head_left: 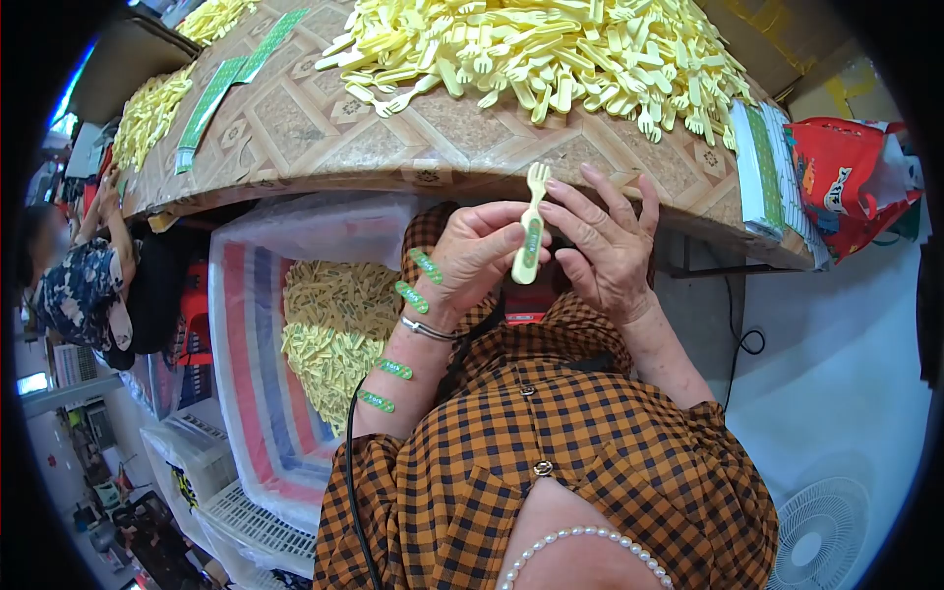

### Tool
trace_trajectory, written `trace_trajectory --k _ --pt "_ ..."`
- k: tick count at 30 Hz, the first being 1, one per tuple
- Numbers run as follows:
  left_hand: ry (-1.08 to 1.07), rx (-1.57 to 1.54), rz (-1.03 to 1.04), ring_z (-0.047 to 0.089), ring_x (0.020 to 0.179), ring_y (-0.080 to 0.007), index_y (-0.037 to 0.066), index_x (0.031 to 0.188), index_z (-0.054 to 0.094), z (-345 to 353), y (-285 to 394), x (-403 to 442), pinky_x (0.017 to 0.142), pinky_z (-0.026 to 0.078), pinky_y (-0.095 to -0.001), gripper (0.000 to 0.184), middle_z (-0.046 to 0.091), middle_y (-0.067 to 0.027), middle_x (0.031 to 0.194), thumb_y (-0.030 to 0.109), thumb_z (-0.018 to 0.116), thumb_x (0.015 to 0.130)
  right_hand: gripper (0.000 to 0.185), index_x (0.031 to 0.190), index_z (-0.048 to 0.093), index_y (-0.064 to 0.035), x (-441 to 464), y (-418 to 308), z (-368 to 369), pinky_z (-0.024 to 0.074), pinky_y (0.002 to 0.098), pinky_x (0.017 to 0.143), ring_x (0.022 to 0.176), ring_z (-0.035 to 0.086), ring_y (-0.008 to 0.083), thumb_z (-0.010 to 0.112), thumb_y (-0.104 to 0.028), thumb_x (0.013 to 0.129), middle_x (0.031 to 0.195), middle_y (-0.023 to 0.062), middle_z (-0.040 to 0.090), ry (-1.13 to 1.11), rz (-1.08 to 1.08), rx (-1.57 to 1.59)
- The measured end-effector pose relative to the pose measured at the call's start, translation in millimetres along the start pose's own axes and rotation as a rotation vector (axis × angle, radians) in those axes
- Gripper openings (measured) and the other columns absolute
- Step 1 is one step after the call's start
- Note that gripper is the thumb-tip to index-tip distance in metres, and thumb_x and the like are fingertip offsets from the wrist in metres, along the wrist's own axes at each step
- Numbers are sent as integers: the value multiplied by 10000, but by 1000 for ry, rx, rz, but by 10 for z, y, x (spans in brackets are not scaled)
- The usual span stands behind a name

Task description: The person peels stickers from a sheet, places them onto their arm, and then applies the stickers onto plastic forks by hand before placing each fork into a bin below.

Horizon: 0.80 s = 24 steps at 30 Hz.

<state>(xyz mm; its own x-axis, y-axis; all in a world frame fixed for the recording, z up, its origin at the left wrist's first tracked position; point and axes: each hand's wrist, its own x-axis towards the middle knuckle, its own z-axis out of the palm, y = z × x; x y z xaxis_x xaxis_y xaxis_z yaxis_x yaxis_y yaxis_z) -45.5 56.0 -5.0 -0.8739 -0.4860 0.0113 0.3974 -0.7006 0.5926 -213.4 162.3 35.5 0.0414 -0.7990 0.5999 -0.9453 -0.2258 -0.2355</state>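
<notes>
A small pale-yellow plastic fork (528,258) stands with its tines pointing away from me, in front of my body. On its handle is a green oval sticker (532,239) with lettering. My left hand (477,254) pinches the fork between thumb and fingers. My right hand (608,241) is just to the right, fingers spread, the tips of two near or touching the fork's neck. Along my left forearm several green stickers (396,369) of the same kind are stuck, beside a metal bracelet (429,328).
A large heap of yellow forks (551,54) covers the patterned table (433,147). Green sticker sheets (211,108) lie left, more sheets (762,167) right beside a red bag (851,177). A striped sack (246,324) holds many forks. Another person (84,265) sits at left; a fan (821,536) stands right.
</notes>
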Motion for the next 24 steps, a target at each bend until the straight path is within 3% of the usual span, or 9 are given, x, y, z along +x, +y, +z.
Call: trace_trajectory --k 2,4,5,7,10,13,15,19,24 --pt "51 100 40 675 844 -166 -92 1260 505 -73 122 -80 747 582 -275 537 649 -138 1026 248 684 885 356 1153 671 -134 30 88 43 79 449 1157 1234 524 235 498 -376 960 1216 38 650 62 34 74" --pt "75 -157 183 630 751 -131 -71 1234 484 -149 263 -186 666 569 -244 608 594 -71 906 369 686 867 320 1131 675 -117 69 230 94 101 442 1150 1209 539 235 527 -331 946 1195 50 658 157 115 133" --pt "-94 -535 263 621 745 -142 -44 1147 549 -233 346 -247 611 544 -223 492 579 -57 850 347 677 876 292 1110 677 -105 103 311 116 142 452 1135 1180 557 227 558 -294 923 1163 55 669 191 155 87" --pt "-287 -710 567 574 623 -124 35 961 653 -436 640 -413 542 500 -234 267 569 -37 762 290 668 885 283 1102 678 -101 127 556 228 180 469 1117 1136 577 216 586 -277 901 1125 55 678 210 232 28" --pt "-142 -745 880 600 580 -119 36 816 672 -669 1080 -889 512 498 -218 190 591 -32 694 203 642 900 290 1107 676 -115 278 772 314 220 480 1098 1077 596 204 623 -263 865 1079 52 683 130 264 -66" --pt "-41 -670 1063 591 591 -117 28 800 647 -979 1316 -1364 540 501 -217 93 589 -23 694 97 633 860 321 1134 668 -151 454 875 454 245 482 1081 1042 602 197 654 -268 836 1042 52 672 82 251 -146" --pt "63 -647 1192 587 619 -111 23 830 637 -1096 1333 -1530 575 503 -215 114 584 -14 706 135 655 848 334 1146 664 -173 574 879 538 254 487 1071 1006 605 201 663 -286 831 1013 50 657 60 222 -225" --pt "137 -745 1150 567 657 -114 15 939 616 -1000 1280 -1468 580 485 -231 297 565 -8 762 286 694 847 312 1105 683 -167 650 1007 677 272 480 1054 971 604 196 658 -316 831 981 54 650 -20 287 -231" --pt "129 -677 836 514 695 -108 -8 1004 602 -854 1145 -1055 590 461 -235 381 523 -17 792 352 653 891 185 919 717 -117 546 1093 613 294 456 1044 670 634 179 657 -272 838 762 26 680 73 417 6"
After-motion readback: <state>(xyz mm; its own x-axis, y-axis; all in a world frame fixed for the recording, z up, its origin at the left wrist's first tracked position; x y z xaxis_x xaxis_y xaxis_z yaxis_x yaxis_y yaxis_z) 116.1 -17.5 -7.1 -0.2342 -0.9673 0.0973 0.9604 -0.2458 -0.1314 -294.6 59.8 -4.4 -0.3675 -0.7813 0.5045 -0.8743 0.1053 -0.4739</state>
